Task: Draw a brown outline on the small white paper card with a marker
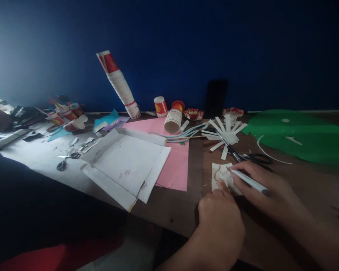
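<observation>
My right hand (260, 188) is closed around a white marker (250, 181), its tip touching a small pale piece of paper (215, 174). Brown curved lines are drawn on that paper. With its fingers curled in, my left hand (222, 220) presses a fingertip on the lower part of the paper and holds it against the brown table (183, 214). Just beyond lie large scissors (234, 153), one blade resting over a cut-out of white paper strips (227, 133) fanned like a flower.
Left of my hands sits a shallow white cardboard tray (130, 158) on pink paper (180, 165). Behind are stacked paper cups (121, 88) leaning on the blue wall and a lying cup stack (173, 120). Green paper (299, 135) spreads right. Small scissors (67, 159) lie left, near a person's dark sleeve (45, 210).
</observation>
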